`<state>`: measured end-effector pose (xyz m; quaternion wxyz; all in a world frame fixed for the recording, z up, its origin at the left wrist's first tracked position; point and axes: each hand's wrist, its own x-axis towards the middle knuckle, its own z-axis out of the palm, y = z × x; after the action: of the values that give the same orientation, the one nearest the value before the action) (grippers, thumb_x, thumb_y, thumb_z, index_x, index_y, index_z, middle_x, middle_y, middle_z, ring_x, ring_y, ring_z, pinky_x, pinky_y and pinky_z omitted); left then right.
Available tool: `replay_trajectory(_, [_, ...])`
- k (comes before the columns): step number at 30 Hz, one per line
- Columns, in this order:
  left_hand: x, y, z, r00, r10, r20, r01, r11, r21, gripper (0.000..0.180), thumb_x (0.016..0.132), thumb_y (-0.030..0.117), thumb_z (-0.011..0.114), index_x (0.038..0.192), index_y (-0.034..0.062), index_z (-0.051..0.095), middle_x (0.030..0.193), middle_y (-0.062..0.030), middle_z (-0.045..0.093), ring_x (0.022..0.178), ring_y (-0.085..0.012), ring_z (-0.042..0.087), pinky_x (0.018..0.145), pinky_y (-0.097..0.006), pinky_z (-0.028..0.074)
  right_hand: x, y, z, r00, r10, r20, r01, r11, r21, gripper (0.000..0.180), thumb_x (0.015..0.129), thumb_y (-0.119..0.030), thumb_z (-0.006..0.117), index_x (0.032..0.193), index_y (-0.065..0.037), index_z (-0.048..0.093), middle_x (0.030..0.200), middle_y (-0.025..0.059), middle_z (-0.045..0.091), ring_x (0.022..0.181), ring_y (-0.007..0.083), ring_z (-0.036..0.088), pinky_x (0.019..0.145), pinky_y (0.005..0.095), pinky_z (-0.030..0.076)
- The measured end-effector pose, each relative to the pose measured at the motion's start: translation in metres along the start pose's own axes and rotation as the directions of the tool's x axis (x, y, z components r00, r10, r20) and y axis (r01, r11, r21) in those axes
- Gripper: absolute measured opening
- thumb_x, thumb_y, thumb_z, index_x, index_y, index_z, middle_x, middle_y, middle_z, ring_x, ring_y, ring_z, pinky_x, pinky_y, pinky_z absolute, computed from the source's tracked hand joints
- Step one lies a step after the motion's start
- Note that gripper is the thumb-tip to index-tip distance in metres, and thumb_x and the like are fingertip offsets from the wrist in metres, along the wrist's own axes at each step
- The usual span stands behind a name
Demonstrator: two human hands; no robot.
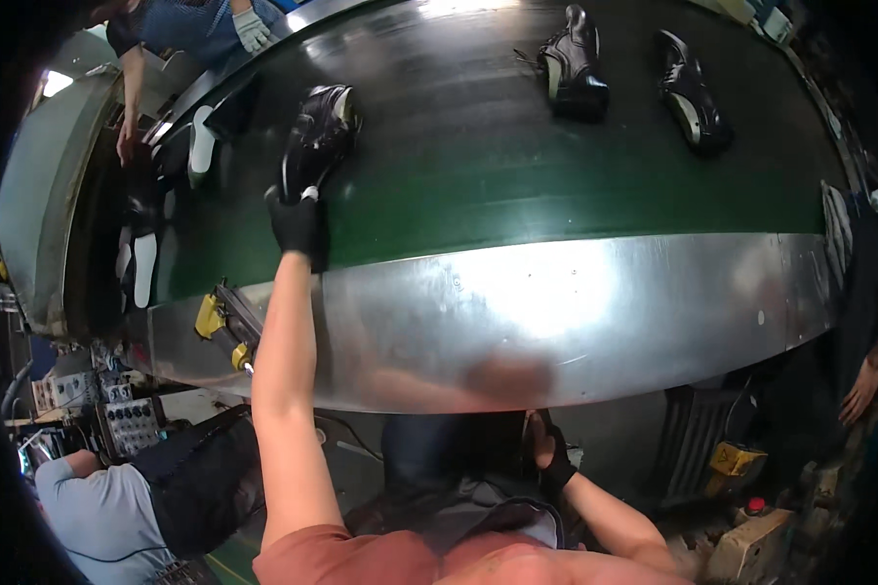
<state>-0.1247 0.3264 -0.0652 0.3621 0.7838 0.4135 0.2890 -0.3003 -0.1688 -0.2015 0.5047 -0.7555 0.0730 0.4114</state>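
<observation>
Where belt (pixel 517 195) runs: two further shoes (pixel 576 68).

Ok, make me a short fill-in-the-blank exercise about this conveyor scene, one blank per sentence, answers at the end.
1. The left hand, in a black glove, grips a black ____ on the belt.
2. The belt is dark ____ in colour.
3. Farther along the belt lie ____ more black shoes: one and another.
4. The right hand is down below the ____ edge panel.

Answers: shoe; green; two; metal
</observation>
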Motion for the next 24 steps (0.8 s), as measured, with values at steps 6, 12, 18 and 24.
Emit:
replay_trajectory(6, [-0.017, 0.011, 0.006, 0.713, 0.648, 0.268, -0.685, 0.563, 0.462, 0.061, 0.082, 0.024, 0.061, 0.135, 0.0027, 0.040, 0.132, -0.0233, 0.047, 0.125, -0.0397, 0.041, 0.107, -0.046, 0.028, 0.000, 0.028, 0.014, 0.976, -0.199, -0.085, 0.196, 0.980, -0.042, 0.061, 0.097, -0.053, 0.034, 0.086, 0.000, 0.061, 0.063, 0.0056, 0.054, 0.060, 0.0156, 0.050, 0.059, 0.0346, 0.042])
replay_trajectory(12, [-0.069, 0.078, 0.017, 0.822, 0.316, 0.474, -0.375, 0.927, 0.033, 0.076, 0.077, 0.045, 0.067, 0.134, 0.0024, 0.041, 0.133, -0.0248, 0.046, 0.123, -0.0380, 0.046, 0.102, -0.042, 0.037, -0.011, 0.000, 0.006, 0.994, 0.095, 0.052, -0.104, 0.972, 0.210, 0.069, 0.089, -0.066, 0.040, 0.082, 0.000, 0.060, 0.057, 0.0082, 0.056, 0.057, 0.0198, 0.060, 0.056, 0.0299, 0.046])
replay_trajectory(18, [-0.061, 0.080, 0.016, 0.745, 0.015, 0.666, -0.029, 1.000, 0.011, 0.074, 0.068, 0.063, 0.070, 0.104, -0.0014, 0.064, 0.089, -0.0149, 0.067, 0.075, -0.0250, 0.064, 0.068, -0.034, 0.049, -0.013, 0.014, 0.010, 0.977, 0.159, 0.140, -0.200, 0.909, 0.365, 0.068, 0.090, -0.061, 0.043, 0.093, 0.006, 0.054, 0.058, 0.0176, 0.058, 0.049, 0.0288, 0.061, 0.048, 0.0380, 0.052])
replay_trajectory(24, [-0.258, 0.041, -0.065, 0.707, 0.046, 0.706, 0.604, 0.481, -0.636, 0.037, 0.089, 0.035, 0.060, 0.111, 0.0049, 0.056, 0.086, -0.0042, 0.062, 0.073, -0.0134, 0.060, 0.070, -0.029, 0.052, -0.031, 0.012, 0.002, 0.990, 0.110, 0.089, -0.130, 0.955, 0.268, 0.088, 0.087, -0.071, 0.035, 0.116, 0.011, 0.049, 0.065, 0.0216, 0.062, 0.055, 0.0282, 0.063, 0.057, 0.0351, 0.054])
